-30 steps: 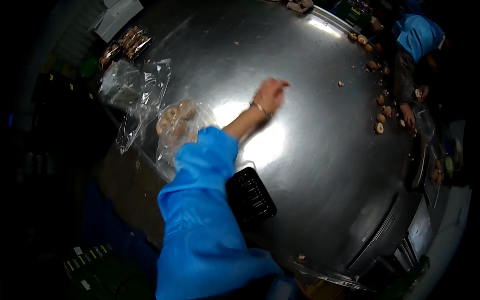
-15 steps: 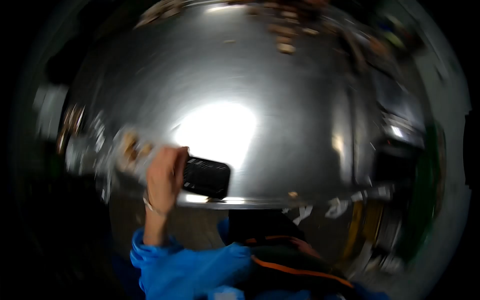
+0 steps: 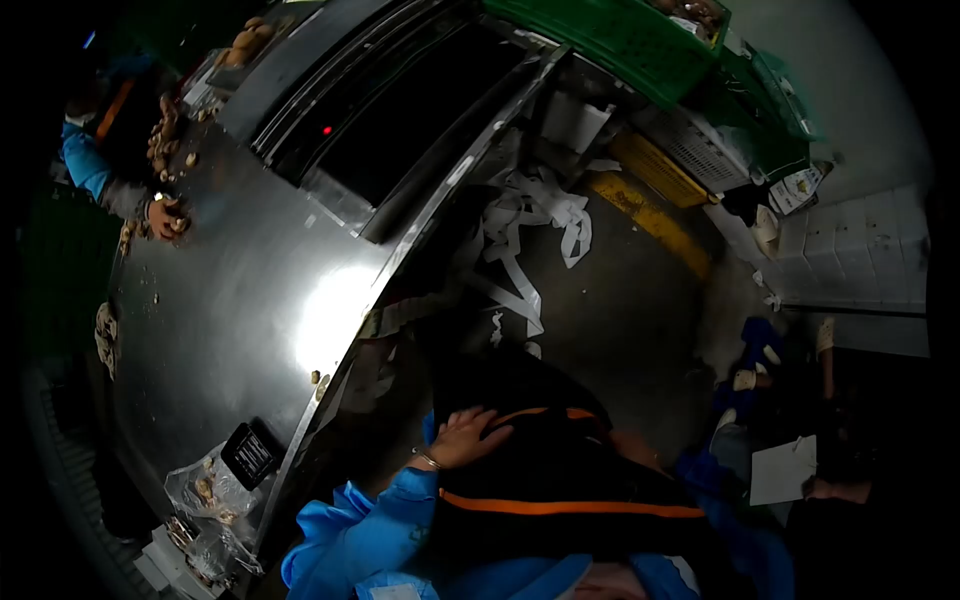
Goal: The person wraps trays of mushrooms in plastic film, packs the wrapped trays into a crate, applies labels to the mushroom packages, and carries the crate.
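Observation:
My left hand (image 3: 465,437), with a bracelet at the wrist and a blue sleeve, lies flat on the front of my black apron (image 3: 575,470) with orange trim. Its fingers are stretched out and hold nothing. At the apron's right edge, a dim patch may be part of my right hand (image 3: 635,450); no fingers show there. A small black plastic tray (image 3: 252,455) rests near the metal table's edge. Beside it is a clear plastic bag (image 3: 205,490) with tan lumps in it.
Across the metal table (image 3: 220,330), a co-worker's hand (image 3: 165,217) is among brown lumps. A dark machine bed (image 3: 400,110) adjoins it. White strips (image 3: 520,270) litter the floor. Green crates (image 3: 620,45) stand beyond. At right, a person holds a white sheet (image 3: 783,470).
My left hand has let go of the black tray and moved from the table to my apron. The view has swung right, bringing the floor and crates into sight.

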`<state>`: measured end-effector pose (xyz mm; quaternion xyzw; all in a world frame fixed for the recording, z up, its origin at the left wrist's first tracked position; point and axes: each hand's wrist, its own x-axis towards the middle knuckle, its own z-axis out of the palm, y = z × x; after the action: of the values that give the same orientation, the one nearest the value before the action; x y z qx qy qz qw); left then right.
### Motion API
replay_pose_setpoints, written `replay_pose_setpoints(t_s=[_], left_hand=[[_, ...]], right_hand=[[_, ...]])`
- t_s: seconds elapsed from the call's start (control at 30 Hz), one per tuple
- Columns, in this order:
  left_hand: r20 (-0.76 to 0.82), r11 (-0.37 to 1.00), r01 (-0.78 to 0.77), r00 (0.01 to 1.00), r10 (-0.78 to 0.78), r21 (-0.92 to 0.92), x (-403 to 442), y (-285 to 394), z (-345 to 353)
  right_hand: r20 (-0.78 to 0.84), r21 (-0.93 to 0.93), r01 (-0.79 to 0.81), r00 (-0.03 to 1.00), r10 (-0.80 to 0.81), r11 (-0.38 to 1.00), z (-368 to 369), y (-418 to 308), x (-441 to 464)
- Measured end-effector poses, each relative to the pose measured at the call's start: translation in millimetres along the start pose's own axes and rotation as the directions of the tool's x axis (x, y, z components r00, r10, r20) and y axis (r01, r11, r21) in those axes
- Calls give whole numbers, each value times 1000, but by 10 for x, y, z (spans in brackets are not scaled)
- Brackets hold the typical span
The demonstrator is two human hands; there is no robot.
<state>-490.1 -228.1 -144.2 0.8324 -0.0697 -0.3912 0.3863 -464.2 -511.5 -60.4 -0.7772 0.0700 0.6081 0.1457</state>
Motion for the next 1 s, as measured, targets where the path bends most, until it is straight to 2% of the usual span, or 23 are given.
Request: replay_pose_setpoints(t_s=[0.03,0.17,0.2,0.27,0.3,0.33,0.37,0.4,0.43,0.5,0.57,0.63,0.67,0.7,0.73,0.77,0.8,0.83,0.9,0.93,0.97,1.0], left_hand=[[96,994,57,994,-48,-98,101,32,22],[110,997,-13,994,22,-81,259,391,-274],[145,991,-74,985,90,-112,337,518,-394],[55,961,-249,965,257,-122,434,672,-529],[3,934,-336,941,339,-121,497,765,-628],[-3,930,-350,936,352,-117,541,973,-841],[65,941,-216,969,240,-259,636,1067,-950],[-19,909,-248,966,256,-335,737,1092,-1064],[-93,868,-288,957,274,-404,855,1091,-1167],[-284,624,-382,924,256,-681,1202,988,-1299],[-464,593,-404,884,58,-696,1381,1184,-1774],[-449,540,-232,837,-314,-809,1561,1185,-2332],[-538,581,-291,783,-312,-760,1568,1226,-2651],[-624,620,-345,717,-309,-704,1568,1269,-2986],[-691,659,-384,661,-294,-647,1588,1264,-3268],[-759,694,-421,585,-284,-584,1617,1275,-3525],[-784,707,-433,555,-280,-559,1665,1318,-3753],[-810,720,-438,505,-297,-538,1689,1347,-3969],[-866,796,-405,417,-277,-450,1835,1462,-4229],[-855,747,-454,423,-299,-486,1940,1459,-4255],[-800,650,-477,445,-401,-592,2006,1638,-4306],[-753,623,-441,502,-426,-646,2122,1668,-4290]], right_hand=[[21,34,-16,1000,15,999,32,152,111],[104,318,-95,992,65,943,-312,28,174],[26,346,35,999,-47,938,-393,56,237],[-145,365,303,953,-267,881,-536,62,369],[-194,434,430,903,-384,792,-675,36,401],[-250,487,546,835,-490,682,-857,-18,413],[-318,523,650,748,-582,551,-1054,-87,450],[-441,516,778,600,-668,358,-1270,-260,502],[-495,261,925,374,-785,276,-1555,-443,491],[-321,274,896,429,-844,351,-2127,-635,653],[-152,300,853,484,-862,426,-2654,-740,821],[65,341,778,540,-839,527,-3107,-809,900],[182,355,734,553,-813,579,-3297,-864,901],[251,94,606,754,-608,790,-3698,-1123,762],[10,-26,688,725,-688,725,-3862,-1169,879],[-247,-202,627,711,-658,753,-4066,-1436,759],[-392,56,710,663,-638,702,-4194,-1643,827],[-499,294,762,637,-587,577,-4321,-1886,917],[-674,381,843,535,-510,380,-4571,-2538,923],[-701,352,887,461,-543,299,-4691,-2824,991],[-666,330,923,378,-643,199,-4828,-3021,1120],[-616,251,956,280,-736,153,-4987,-3232,1209]])
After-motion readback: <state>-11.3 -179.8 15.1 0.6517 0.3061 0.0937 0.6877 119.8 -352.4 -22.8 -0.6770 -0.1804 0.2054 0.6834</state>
